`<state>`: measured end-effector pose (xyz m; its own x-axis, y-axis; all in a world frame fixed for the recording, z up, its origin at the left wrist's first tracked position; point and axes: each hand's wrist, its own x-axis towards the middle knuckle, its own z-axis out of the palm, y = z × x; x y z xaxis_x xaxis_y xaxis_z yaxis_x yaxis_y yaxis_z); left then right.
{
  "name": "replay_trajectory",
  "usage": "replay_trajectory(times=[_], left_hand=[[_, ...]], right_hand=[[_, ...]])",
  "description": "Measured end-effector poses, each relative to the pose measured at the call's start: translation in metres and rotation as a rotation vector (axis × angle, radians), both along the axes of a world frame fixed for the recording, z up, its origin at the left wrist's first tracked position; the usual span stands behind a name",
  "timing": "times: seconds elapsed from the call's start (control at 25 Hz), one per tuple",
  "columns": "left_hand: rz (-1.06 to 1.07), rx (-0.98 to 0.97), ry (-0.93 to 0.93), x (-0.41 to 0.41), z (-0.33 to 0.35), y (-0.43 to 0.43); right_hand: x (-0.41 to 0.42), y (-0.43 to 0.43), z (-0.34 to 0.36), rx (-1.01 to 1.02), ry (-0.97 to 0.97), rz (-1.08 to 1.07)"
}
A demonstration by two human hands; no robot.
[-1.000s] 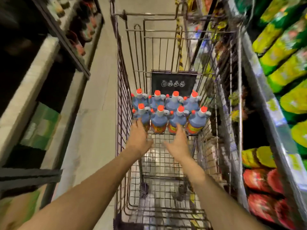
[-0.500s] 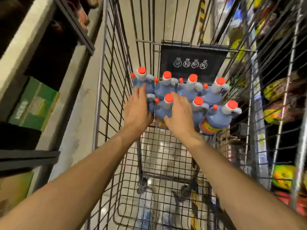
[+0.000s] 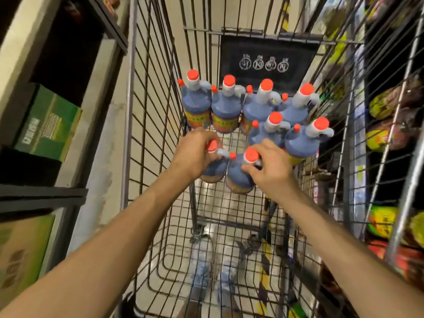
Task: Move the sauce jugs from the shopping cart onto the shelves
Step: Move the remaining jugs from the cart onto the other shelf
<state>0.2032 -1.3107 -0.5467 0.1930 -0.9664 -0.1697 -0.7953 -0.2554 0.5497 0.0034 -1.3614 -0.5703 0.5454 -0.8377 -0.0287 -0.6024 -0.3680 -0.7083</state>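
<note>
Cart [image 3: 129,111]: left hand [image 3: 195,154], right hand [image 3: 273,168], grips tight round two jugs [image 3: 238,177].

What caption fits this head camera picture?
The left hand and right hand each grip a sauce jug in the shopping cart; six more jugs stand behind.

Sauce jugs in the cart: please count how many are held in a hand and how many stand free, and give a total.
Held jugs, one in the left hand, one in the right hand: 2
Free jugs, standing in the cart: 6
Total: 8
</note>
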Motion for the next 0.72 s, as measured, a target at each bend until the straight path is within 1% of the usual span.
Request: replay_trajectory(times=[0.04,0.12,0.2,0.28,0.36,0.4,0.48,0.56,0.6,0.68,0.72], left_hand=[[0.060,-0.011,0.051,-0.009,-0.005,0.007],[0.230,-0.081,0.273,-0.024,-0.017,0.021],[0.351,-0.128,0.496,-0.032,-0.035,0.036],[0.432,-0.091,0.645,-0.033,-0.061,0.045],[0.412,-0.008,0.697,-0.033,-0.084,0.051],[0.391,0.018,0.681,-0.032,-0.094,0.052],[0.382,0.013,0.631,-0.028,-0.112,0.047],[0.344,-0.005,0.612,-0.026,-0.116,0.036],[0.330,-0.007,0.627,-0.024,-0.118,0.030],[0.305,-0.016,0.666,-0.022,-0.114,0.021],[0.288,-0.015,0.686,-0.021,-0.110,0.018]], right_hand=[[-0.009,0.004,-0.005,0.023,-0.041,-0.020],[-0.023,0.013,-0.019,0.118,-0.111,-0.079],[-0.029,0.022,-0.035,0.340,-0.188,-0.199],[-0.029,0.027,-0.056,0.510,-0.229,-0.303],[-0.029,0.028,-0.075,0.573,-0.276,-0.316],[-0.029,0.029,-0.082,0.574,-0.286,-0.306],[-0.032,0.037,-0.086,0.599,-0.284,-0.309],[-0.030,0.043,-0.089,0.629,-0.317,-0.348],[-0.027,0.046,-0.086,0.640,-0.339,-0.371],[-0.025,0.045,-0.089,0.621,-0.294,-0.386],[-0.025,0.043,-0.087,0.674,-0.289,-0.395]])
